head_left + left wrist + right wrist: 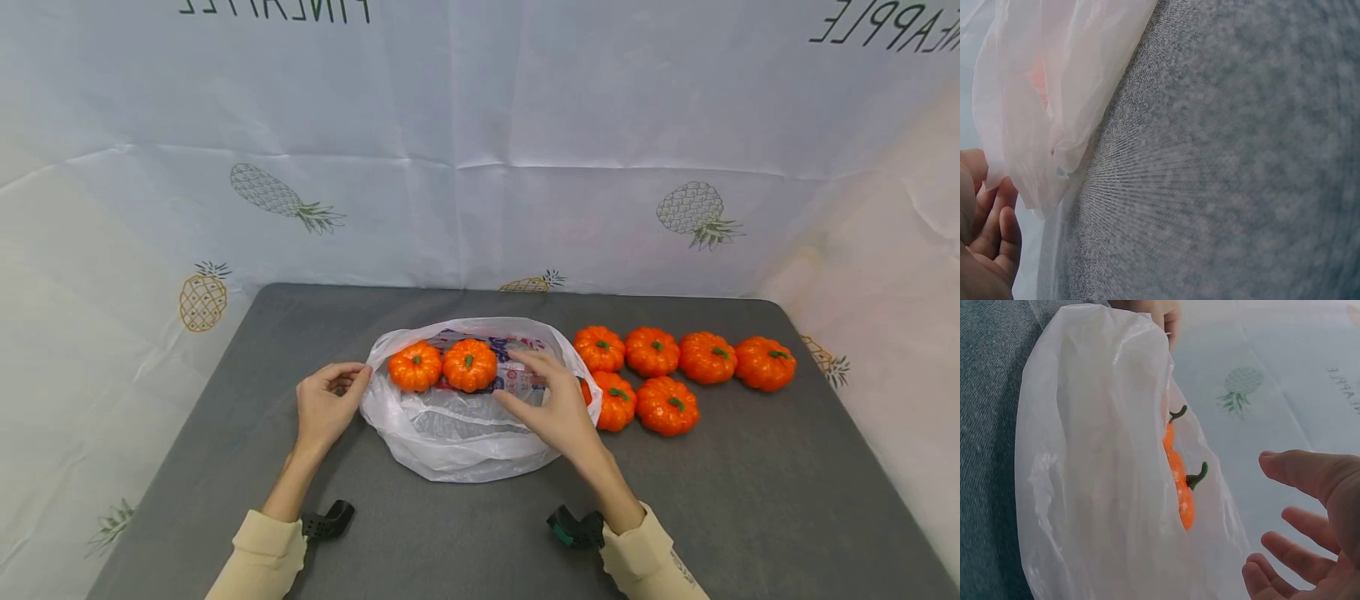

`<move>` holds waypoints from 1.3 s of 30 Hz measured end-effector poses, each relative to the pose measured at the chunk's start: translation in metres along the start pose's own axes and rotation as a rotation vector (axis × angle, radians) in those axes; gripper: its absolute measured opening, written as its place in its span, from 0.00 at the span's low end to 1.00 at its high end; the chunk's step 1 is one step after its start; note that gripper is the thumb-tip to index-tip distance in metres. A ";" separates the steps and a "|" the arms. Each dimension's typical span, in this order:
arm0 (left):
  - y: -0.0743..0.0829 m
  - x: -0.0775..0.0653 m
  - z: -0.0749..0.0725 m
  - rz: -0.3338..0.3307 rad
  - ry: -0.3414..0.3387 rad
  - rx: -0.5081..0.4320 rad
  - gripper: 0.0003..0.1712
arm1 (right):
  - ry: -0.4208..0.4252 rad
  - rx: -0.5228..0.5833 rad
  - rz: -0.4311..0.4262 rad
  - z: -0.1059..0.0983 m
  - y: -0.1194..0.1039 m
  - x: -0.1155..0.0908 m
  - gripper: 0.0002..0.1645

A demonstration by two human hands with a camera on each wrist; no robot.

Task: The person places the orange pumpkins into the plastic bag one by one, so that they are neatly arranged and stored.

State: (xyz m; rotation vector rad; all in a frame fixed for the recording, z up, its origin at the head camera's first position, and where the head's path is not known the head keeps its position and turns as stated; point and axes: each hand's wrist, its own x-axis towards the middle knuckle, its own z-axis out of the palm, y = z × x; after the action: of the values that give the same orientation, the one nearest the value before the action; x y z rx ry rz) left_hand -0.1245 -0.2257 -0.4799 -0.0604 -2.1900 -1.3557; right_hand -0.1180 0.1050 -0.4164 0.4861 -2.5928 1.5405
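Note:
A white plastic bag [465, 457] stands with its mouth spread wide on the table. Two small orange pumpkins [442, 367] lie side by side inside it, green stems up. My left hand [327, 406] pinches the bag's left rim between thumb and fingers; the left wrist view shows the thin plastic at the fingertips [1007, 184]. Over the right part of the bag's mouth hovers my right hand [558, 408], fingers spread and holding nothing. In the right wrist view the pumpkins [1179, 481] show partly above the bag's edge, the rest hidden by plastic.
Several more orange pumpkins [667, 406] stand in two rows on the grey table [750, 500], just right of the bag. One of them is partly covered by the bag's right rim. A white cloth [487, 225] printed with pineapples hangs behind the table.

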 end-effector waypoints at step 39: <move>-0.001 0.000 -0.001 -0.032 0.001 0.005 0.04 | 0.268 -0.126 -0.036 -0.083 0.042 -0.044 0.28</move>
State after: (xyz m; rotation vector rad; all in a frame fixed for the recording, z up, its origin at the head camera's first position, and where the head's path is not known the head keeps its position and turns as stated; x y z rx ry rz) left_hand -0.1242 -0.2275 -0.4804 -0.0229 -2.2016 -1.3676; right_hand -0.0969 0.2051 -0.4217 0.2902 -2.4406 1.3191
